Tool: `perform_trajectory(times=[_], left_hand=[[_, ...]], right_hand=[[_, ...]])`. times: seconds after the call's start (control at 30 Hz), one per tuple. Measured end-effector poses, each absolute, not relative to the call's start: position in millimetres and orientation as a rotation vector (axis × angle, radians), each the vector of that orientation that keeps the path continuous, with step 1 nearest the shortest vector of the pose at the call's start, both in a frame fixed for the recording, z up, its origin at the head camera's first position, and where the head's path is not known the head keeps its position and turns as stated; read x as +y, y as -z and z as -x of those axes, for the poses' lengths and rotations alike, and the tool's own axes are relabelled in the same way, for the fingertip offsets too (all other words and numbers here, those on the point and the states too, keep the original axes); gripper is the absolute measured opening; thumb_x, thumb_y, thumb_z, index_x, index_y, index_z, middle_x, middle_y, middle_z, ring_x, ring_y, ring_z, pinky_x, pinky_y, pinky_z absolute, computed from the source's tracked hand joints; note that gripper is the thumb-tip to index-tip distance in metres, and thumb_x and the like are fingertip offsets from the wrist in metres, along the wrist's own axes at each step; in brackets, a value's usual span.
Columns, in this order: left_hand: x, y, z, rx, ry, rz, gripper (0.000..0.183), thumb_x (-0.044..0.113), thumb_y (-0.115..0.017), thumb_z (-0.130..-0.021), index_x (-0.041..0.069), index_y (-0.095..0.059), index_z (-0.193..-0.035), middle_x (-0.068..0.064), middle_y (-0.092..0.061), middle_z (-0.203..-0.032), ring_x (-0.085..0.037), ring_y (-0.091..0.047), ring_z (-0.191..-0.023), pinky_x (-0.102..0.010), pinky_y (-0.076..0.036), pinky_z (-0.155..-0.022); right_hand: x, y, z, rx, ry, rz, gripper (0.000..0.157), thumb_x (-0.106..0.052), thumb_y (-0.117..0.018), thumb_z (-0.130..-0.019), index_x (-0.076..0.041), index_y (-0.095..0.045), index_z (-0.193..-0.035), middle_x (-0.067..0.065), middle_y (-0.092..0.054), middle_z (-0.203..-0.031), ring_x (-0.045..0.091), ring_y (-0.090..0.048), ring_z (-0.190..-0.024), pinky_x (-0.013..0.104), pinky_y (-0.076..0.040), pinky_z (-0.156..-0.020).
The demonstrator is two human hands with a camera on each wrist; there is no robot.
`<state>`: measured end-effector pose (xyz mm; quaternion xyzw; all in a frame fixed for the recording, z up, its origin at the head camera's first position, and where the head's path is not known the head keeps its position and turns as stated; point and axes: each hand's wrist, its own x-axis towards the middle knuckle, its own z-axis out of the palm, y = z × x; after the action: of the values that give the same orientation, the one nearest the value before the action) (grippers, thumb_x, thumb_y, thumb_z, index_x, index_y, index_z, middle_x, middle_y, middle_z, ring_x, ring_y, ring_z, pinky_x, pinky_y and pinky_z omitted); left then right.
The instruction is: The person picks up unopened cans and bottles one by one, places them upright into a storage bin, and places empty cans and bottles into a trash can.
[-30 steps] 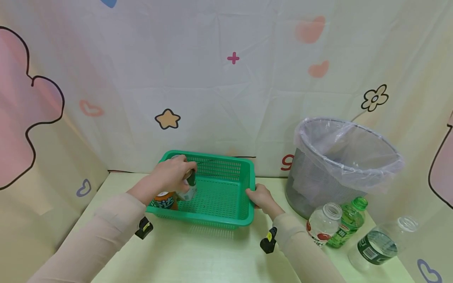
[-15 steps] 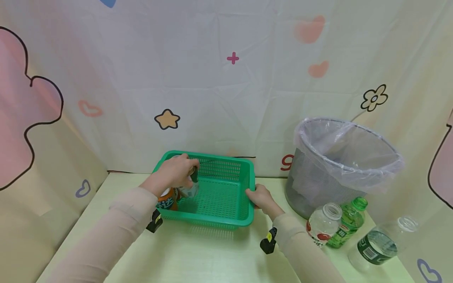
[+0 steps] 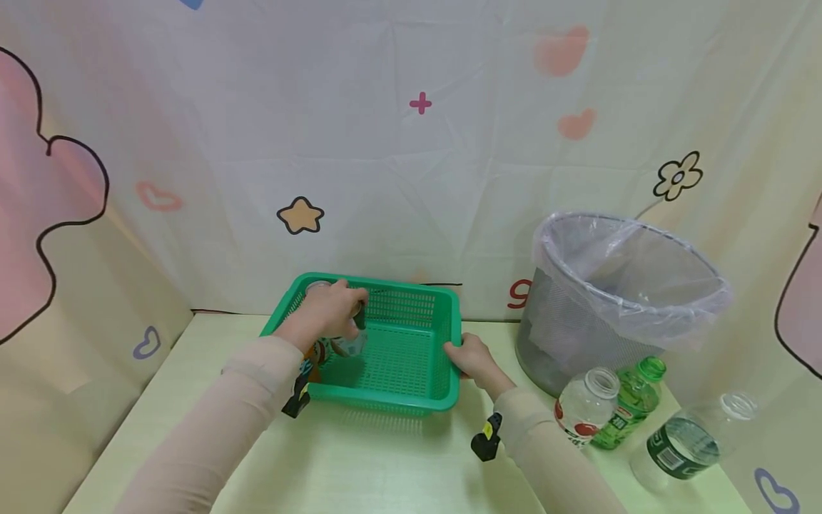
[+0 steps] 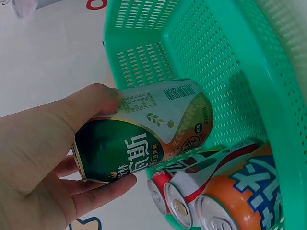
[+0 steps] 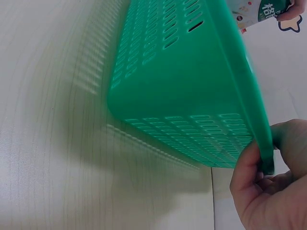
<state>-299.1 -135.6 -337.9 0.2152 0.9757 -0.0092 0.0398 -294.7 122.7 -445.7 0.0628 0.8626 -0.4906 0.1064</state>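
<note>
A green perforated basket (image 3: 411, 400) stands on the pale table, also seen in the wrist views (image 4: 230, 57) (image 5: 192, 96). My left hand (image 3: 327, 314) grips a green and white drink can (image 4: 144, 129) over the basket's left side. Below it several cans lie in the basket, among them a red and white can (image 4: 192, 177) and an orange can (image 4: 240, 201). My right hand (image 3: 472, 357) pinches the basket's right rim (image 5: 264, 148) with thumb and fingers (image 5: 249, 177).
A mesh waste bin (image 3: 616, 285) lined with a clear bag stands at the right. In front of it are a clear jar (image 3: 587, 407), a green bottle (image 3: 632, 403) and a clear bottle with a dark label (image 3: 693, 439). A printed cloth backs the table.
My left hand has carried the can a little to the right and farther back over the basket. The right hand has stayed on the rim.
</note>
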Motion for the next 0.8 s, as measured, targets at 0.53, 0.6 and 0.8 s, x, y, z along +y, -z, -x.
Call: perform_trajectory(times=[0.53, 0.6, 0.8], left_hand=[[-130, 361, 314, 2.947, -0.138, -0.5, 0.05, 0.028, -0.071, -0.079, 0.02, -0.052, -0.125, -0.013, -0.049, -0.115, -0.03, -0.047, -0.096, -0.043, -0.046, -0.075], [-129, 365, 315, 2.946, -0.171, -0.473, 0.05, 0.027, -0.071, -0.078, 0.02, -0.052, -0.124, -0.015, -0.048, -0.119, -0.03, -0.048, -0.097, -0.043, -0.047, -0.075], [-127, 375, 319, 2.925, -0.246, -0.427, 0.048, 0.025, -0.073, -0.077, 0.019, -0.053, -0.12, -0.017, -0.045, -0.119, -0.028, -0.052, -0.086, -0.04, -0.048, -0.067]], right_hand=[[122, 444, 294, 2.542, 1.446, -0.189, 0.031, -0.019, -0.048, -0.091, 0.005, -0.051, -0.11, 0.017, -0.059, -0.1, 0.018, -0.061, -0.077, 0.034, -0.055, -0.061], [122, 444, 294, 2.539, 1.446, -0.187, 0.031, -0.019, -0.049, -0.092, 0.005, -0.051, -0.11, 0.017, -0.059, -0.099, 0.018, -0.061, -0.076, 0.034, -0.055, -0.06], [122, 443, 293, 2.539, 1.444, -0.193, 0.03, -0.019, -0.049, -0.091, 0.005, -0.051, -0.11, 0.017, -0.059, -0.099, 0.019, -0.061, -0.077, 0.034, -0.055, -0.062]])
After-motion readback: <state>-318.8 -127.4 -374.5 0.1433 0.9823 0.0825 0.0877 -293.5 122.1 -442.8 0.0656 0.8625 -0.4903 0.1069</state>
